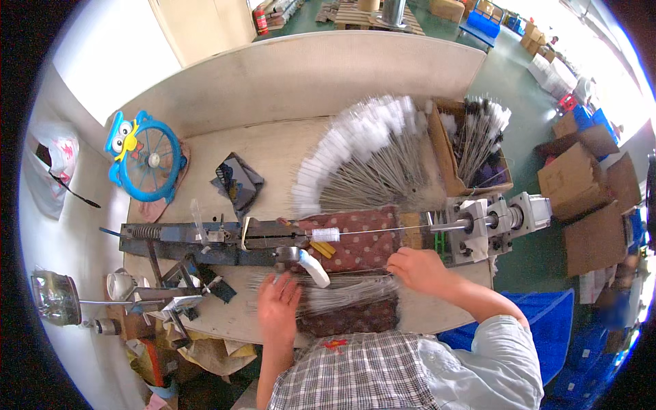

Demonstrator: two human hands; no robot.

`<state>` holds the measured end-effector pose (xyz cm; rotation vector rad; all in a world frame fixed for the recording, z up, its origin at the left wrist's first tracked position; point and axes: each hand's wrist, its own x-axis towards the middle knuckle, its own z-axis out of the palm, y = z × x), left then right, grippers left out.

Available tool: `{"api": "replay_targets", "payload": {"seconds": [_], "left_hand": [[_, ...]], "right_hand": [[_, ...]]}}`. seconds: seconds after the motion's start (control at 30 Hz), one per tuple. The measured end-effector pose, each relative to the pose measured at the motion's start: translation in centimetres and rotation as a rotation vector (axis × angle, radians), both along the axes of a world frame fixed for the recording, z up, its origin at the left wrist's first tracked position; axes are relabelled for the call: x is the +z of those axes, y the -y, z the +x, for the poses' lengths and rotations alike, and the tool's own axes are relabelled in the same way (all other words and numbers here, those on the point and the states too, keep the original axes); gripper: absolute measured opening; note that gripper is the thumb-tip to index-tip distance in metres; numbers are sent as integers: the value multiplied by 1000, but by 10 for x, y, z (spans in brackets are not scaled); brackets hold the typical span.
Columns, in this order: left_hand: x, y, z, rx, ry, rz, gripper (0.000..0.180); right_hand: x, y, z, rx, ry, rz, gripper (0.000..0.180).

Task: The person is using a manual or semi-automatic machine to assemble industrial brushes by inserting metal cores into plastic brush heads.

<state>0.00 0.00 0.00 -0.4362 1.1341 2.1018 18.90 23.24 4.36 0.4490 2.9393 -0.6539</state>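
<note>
My left hand (pixel 278 304) lies with its fingers stretched out at the left end of a bundle of thin metal wires (pixel 348 295), just below a white-handled lever (pixel 314 269). At the bundle's right end, my right hand (pixel 418 268) is closed in a pinch; what its fingertips hold, if anything, I cannot make out. Beyond both hands, a brush with white bristles (pixel 325 234) sits in the bench machine (pixel 273 234). Its wire stem runs right to the machine's metal chuck (pixel 465 224). Dotted brown cloth (pixel 365 246) lies beneath the brush and the wires.
White-bristled brushes (pixel 362 137) are fanned out at the back, beside a cardboard box (pixel 471 181) of more brushes. A blue toy-shaped fan (pixel 152 160) stands at left, near a dark folded cloth (pixel 237 183). Blue bins (pixel 547 328) stand at the right; a low partition (pixel 294 82) closes the back.
</note>
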Motion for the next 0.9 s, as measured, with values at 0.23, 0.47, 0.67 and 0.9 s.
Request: {"api": "replay_targets", "payload": {"seconds": [0.23,0.47,0.67,0.9], "left_hand": [[64,-91,40,-293,158,-43,16],[111,-20,0,-282,181,352,47],[111,-19,13,-816,-24,185,34],[87,-134,42,-882,-1424,-153,23]], "right_hand": [[-3,3,0,54,-118,101,18],[25,20,-6,-7,-90,212,25],[110,-47,17,-51,-302,802,33],[109,-63,10,-183,-485,319,32]]}}
